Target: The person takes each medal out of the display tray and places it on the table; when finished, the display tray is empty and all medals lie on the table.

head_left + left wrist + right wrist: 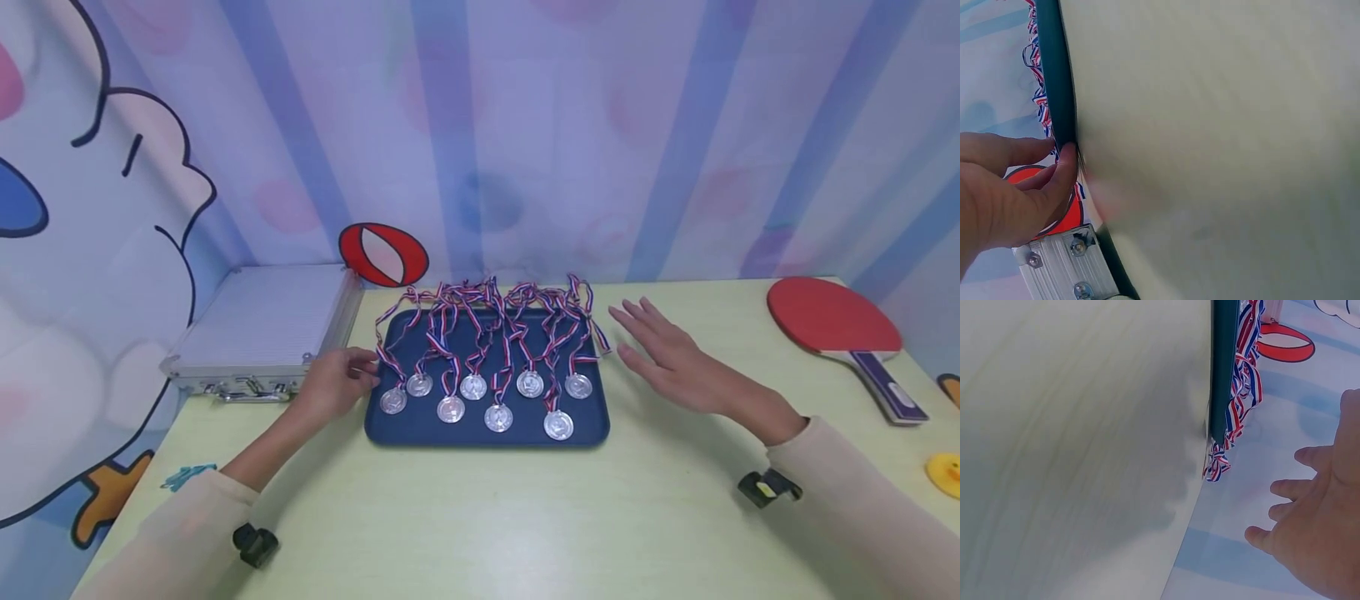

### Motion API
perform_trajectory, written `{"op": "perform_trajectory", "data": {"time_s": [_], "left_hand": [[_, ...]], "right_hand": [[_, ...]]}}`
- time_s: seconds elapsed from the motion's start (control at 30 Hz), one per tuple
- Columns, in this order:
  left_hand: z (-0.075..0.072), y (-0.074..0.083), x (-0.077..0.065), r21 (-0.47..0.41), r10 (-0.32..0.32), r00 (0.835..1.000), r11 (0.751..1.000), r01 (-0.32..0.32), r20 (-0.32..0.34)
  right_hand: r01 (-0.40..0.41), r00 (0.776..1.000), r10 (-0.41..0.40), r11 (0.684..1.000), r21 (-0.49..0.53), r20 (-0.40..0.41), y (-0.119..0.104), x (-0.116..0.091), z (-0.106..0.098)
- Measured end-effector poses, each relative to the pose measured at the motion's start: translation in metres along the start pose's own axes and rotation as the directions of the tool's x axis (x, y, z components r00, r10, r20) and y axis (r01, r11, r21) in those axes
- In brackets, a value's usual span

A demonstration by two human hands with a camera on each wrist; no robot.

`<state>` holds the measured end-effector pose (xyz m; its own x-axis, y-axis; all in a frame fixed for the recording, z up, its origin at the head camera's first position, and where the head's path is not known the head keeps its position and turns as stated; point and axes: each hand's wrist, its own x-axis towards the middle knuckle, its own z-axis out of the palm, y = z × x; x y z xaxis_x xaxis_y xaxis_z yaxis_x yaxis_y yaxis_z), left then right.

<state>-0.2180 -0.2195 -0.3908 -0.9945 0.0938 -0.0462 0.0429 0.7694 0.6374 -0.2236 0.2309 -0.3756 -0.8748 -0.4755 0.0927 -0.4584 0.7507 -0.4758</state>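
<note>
Playroom-style indoor corner, exact room type unclear: pastel striped wall (555, 150) with big cartoon figure (90, 325) stood by a pale table (480, 525); red table-tennis paddle (832, 318), yellow toy duck (945, 475) lay there.

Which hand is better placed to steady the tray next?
Left, I'd judge: the left hand is at the left rim of the tray, thumb and fingers appearing to pinch it. The right hand is spread open, apart from the right rim.
</note>
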Motion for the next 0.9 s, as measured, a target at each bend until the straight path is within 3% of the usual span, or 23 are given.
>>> {"op": "perform_trajectory", "data": {"time_s": [0.4, 0.6, 0.9], "left_hand": [[-0.001, -0.005, 0.002, 0.002, 0.011, 1.0, 1.0, -0.011, 0.019], [-0.002, -0.006, 0.002, 0.005, -0.012, 1.0, 1.0, 0.011, 0.025], [-0.002, -0.006, 0.002, 0.012, -0.005, 1.0, 1.0, 0.005, 0.023]], "right_hand": [[-0.05, 0.999, 0.049, 0.998, 0.037, 0.01, -0.002, -0.002, -0.007], [-0.059, 0.998, 0.058, 0.99, 0.132, 0.016, -0.009, 0.001, -0.01], [-0.014, 1.0, 0.005, 0.958, 0.286, 0.03, -0.016, 0.004, -0.004]]}}
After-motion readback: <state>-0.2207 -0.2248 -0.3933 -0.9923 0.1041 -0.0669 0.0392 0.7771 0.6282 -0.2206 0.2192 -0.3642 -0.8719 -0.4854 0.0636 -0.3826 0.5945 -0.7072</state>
